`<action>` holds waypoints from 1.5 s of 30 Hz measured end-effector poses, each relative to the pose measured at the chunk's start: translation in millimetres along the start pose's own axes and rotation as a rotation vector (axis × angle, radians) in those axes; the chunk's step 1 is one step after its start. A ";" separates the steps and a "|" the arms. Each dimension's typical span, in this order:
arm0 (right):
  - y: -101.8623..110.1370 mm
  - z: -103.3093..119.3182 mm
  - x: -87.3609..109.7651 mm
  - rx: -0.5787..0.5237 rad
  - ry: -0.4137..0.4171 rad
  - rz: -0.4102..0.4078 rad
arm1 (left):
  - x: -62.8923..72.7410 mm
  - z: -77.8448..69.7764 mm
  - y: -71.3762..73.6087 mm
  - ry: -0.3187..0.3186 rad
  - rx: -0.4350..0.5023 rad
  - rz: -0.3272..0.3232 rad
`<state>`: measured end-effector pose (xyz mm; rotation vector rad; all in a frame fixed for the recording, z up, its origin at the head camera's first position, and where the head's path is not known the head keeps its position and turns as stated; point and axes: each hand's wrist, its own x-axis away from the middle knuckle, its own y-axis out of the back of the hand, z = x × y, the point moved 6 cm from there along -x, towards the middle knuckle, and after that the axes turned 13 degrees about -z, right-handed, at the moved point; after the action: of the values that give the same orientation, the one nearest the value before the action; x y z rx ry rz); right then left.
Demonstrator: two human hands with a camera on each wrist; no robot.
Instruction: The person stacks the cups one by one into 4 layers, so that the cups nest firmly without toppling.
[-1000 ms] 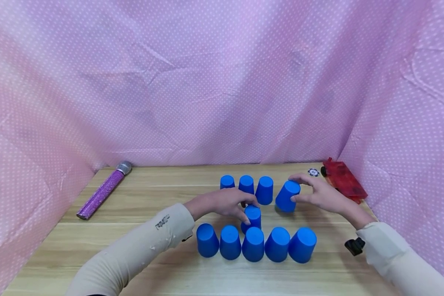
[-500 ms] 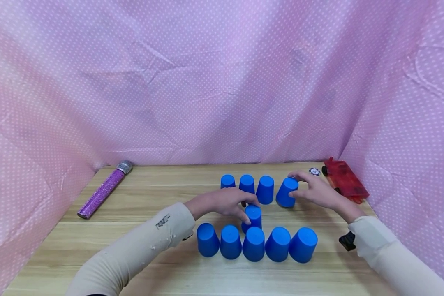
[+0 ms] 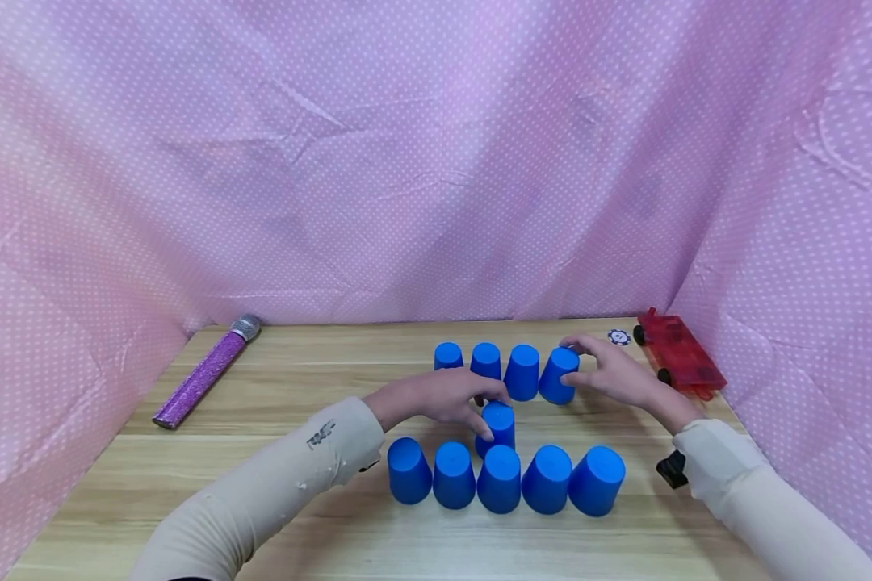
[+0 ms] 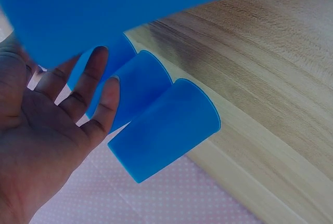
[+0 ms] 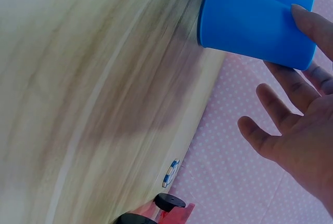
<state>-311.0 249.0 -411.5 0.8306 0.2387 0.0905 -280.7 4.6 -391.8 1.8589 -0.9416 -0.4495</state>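
Observation:
My right hand (image 3: 618,374) holds an upside-down blue cup (image 3: 559,377) between thumb and fingers, at the right end of the back row. In the right wrist view that cup (image 5: 255,24) stands against its neighbour, the thumb on its side. My left hand (image 3: 450,399) pinches a second blue cup (image 3: 497,428) between the two rows, thumb on its near side and a finger at its top. The other fingers extend past it in the left wrist view, by the back-row cups (image 4: 166,130). Several inverted cups (image 3: 499,480) form the front row.
A glittery purple microphone (image 3: 207,371) lies at the table's left. At the back right are a red toy vehicle (image 3: 679,351) and a poker chip (image 3: 618,337). Pink dotted cloth (image 3: 436,161) hangs behind the wooden table (image 3: 298,355) and along its sides.
My right hand has brought its cup leftward and set it upright beside the back row; it was tilted and farther right before. The left hand has stayed on its cup.

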 end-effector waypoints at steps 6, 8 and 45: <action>-0.4 -0.8 -1.1 0.009 -0.011 0.002 | 0.0 -1.0 0.4 0.002 -0.008 0.001; -0.5 -1.4 -1.4 0.012 -0.013 0.002 | -0.2 -0.7 0.2 0.004 -0.008 0.003; 48.7 24.2 51.8 -0.028 0.037 -0.132 | 0.5 2.9 -3.0 0.011 -0.007 -0.008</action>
<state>-254.2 273.3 -368.7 0.7837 0.3261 -0.0147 -281.0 3.2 -395.8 1.8569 -0.9246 -0.4464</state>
